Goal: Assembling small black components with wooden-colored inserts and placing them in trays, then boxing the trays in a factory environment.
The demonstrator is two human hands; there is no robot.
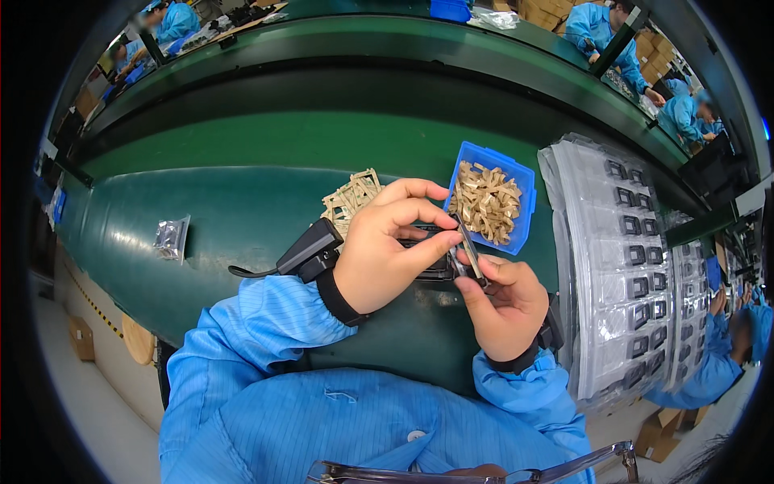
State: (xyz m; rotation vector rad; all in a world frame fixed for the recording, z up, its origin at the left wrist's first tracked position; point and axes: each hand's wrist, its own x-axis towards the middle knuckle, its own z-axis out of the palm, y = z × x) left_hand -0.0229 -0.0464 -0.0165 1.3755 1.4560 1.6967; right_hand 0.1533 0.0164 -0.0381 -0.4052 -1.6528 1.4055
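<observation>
Both hands meet around a small, thin, dark rectangular part [470,249], tilted on edge over the bench. My left hand [385,250] pinches its upper end between thumb and fingers. Lower down, my right hand [508,310] grips the same part with thumb and fingers. Fingers cover much of it, so its exact kind is unclear. Behind the left fingers, a black frame-like piece [435,273] lies on the bench, partly hidden. Beyond the left hand is a cluster of tan, thin open frames [349,196]. A blue bin [526,206] full of small tan strips stands just past the fingers.
Clear plastic trays [601,323] holding black frames are stacked at the right. A clear bag of dark parts [171,238] lies on the green bench [242,206] at left. Co-workers in blue sit beyond the far ledge [355,44] and at the right edge.
</observation>
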